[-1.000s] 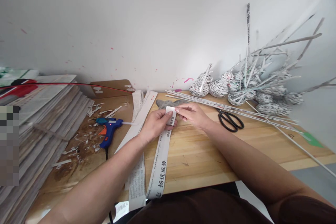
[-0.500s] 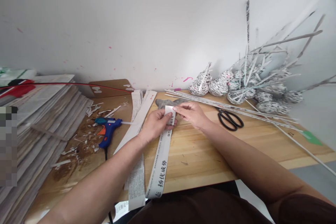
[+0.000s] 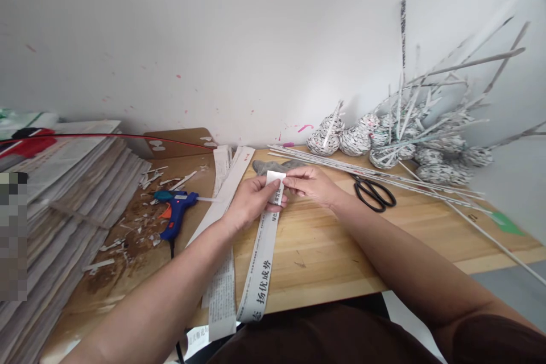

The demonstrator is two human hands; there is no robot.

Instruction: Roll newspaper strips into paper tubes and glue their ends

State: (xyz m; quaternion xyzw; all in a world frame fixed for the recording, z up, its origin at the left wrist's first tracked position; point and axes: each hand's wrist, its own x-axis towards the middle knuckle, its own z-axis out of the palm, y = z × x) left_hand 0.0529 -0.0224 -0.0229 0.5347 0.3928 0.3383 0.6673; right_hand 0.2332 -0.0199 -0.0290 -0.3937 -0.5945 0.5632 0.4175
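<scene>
A long printed paper strip point(image 3: 263, 261) runs from the table's front edge up to both hands, its top end a plain white flap. My left hand point(image 3: 255, 200) is closed on the strip, thumb on top and fingers behind. The fingertips of my right hand point(image 3: 307, 183) pinch the strip's upper right corner. Just behind the hands lies a grey lumpy thing point(image 3: 263, 167), partly hidden by them. Further paper strips point(image 3: 222, 210) lie to the left of my left hand.
A blue glue gun point(image 3: 176, 215) rests on stained cardboard point(image 3: 143, 227) among scraps. Stacked newspapers point(image 3: 81, 193) stand at left. Black scissors point(image 3: 373, 193), thin paper rods point(image 3: 375, 172) and several woven paper shapes point(image 3: 356, 139) are at right, on the wooden table point(image 3: 315, 261).
The hands and the strip's top end have shifted very slightly. Both hands keep their hold on the paper.
</scene>
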